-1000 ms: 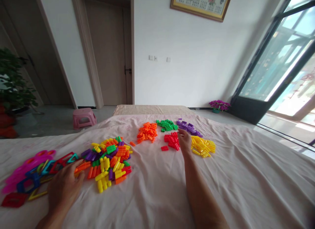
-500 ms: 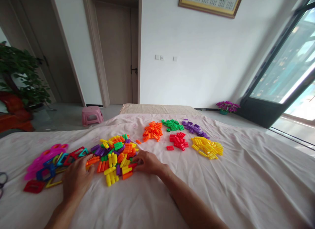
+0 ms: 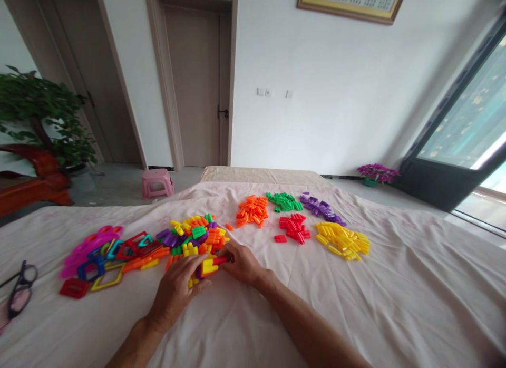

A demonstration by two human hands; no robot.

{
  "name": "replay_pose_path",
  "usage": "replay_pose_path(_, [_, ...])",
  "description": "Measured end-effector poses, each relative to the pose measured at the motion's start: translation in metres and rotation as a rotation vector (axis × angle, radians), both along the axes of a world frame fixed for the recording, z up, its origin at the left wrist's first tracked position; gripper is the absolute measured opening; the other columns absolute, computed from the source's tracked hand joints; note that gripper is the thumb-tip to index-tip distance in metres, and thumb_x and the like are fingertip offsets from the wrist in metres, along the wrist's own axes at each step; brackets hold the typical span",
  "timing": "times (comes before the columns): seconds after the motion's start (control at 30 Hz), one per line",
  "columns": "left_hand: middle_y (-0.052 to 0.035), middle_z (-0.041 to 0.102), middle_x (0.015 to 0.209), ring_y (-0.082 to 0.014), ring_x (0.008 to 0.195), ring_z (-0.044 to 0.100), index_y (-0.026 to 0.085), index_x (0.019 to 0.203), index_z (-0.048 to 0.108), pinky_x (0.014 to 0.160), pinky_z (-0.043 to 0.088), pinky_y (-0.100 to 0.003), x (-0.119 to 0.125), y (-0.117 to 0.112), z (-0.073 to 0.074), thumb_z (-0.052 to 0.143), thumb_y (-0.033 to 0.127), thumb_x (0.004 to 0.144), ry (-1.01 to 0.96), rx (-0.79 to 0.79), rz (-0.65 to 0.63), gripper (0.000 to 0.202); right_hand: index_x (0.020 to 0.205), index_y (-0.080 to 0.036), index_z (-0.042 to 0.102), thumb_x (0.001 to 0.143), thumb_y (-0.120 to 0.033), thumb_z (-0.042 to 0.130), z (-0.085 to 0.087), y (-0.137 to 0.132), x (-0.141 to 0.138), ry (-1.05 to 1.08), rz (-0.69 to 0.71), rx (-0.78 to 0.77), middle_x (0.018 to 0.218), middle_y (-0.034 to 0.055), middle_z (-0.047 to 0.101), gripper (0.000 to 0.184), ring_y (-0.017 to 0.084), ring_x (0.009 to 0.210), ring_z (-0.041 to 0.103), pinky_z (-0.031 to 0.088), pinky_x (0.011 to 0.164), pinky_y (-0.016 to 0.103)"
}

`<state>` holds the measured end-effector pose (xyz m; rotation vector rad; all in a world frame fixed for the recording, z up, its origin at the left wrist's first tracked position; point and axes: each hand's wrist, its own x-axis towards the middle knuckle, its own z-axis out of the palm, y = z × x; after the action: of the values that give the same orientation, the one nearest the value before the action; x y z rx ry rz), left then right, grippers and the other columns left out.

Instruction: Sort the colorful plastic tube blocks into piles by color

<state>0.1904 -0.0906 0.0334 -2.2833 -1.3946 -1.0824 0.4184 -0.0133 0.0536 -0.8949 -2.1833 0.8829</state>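
Taking clock positions from the middle of the mixed pile (image 3: 197,232) of plastic pieces, the left hand (image 3: 179,283) lies at about seven o'clock, with its fingers and thumb curled around a yellow piece (image 3: 209,267) at the pile's near edge. The right hand (image 3: 241,262) comes in from about four o'clock, its fingertips seeming to pinch the outer end of a red piece (image 3: 221,260) that meets the yellow one; whether the two are joined is too small to tell. The left grip probably serves as a brace, letting the right fingers work against something steady. Single-colour heaps lie apart, likely so that the colours do not mix: the orange heap (image 3: 253,211) toward two o'clock, the green heap (image 3: 284,202) and purple heap (image 3: 322,210) beyond it, and the red heap (image 3: 293,228) and yellow heap (image 3: 343,240) near three. A lone orange piece (image 3: 230,226) lies between the mixed pile and the orange heap. At nine o'clock, the coloured frames (image 3: 114,257) crowd the pile, leaving little room there. The freest stretches of the bedcloth (image 3: 229,331) spread at six o'clock, between the forearms, and beyond the right forearm toward four; the green and purple heaps sit nearest its far edge.
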Motion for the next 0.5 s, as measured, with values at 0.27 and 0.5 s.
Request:
replay_pose_path(0.27, [-0.0044, 0.078, 0.103, -0.0174, 0.093, 0.074, 0.022, 0.112, 0.067, 0.084, 0.057, -0.027, 0.008, 0.003, -0.004, 0.064, 0.041, 0.089, -0.178, -0.060, 0.005, 0.030, 0.089, -0.019, 0.070, 0.078, -0.021, 0.077, 0.002, -0.001, -0.006, 0.075, 0.040, 0.001, 0.084, -0.0006, 0.066, 0.013, 0.012, 0.072, 0.058, 0.044, 0.064, 0.022])
replay_pose_path(0.5, [-0.0063, 0.078, 0.095, -0.0184, 0.084, 0.074, 0.022, 0.109, 0.071, 0.075, 0.059, -0.027, 0.016, 0.001, 0.002, 0.058, 0.053, 0.090, -0.273, -0.147, 0.015, 0.039, 0.091, -0.020, 0.073, 0.076, -0.031, 0.082, 0.009, 0.008, 0.004, 0.113, 0.071, -0.120, 0.081, -0.0008, 0.069, 0.021, 0.013, 0.069, 0.060, 0.045, 0.062, 0.022])
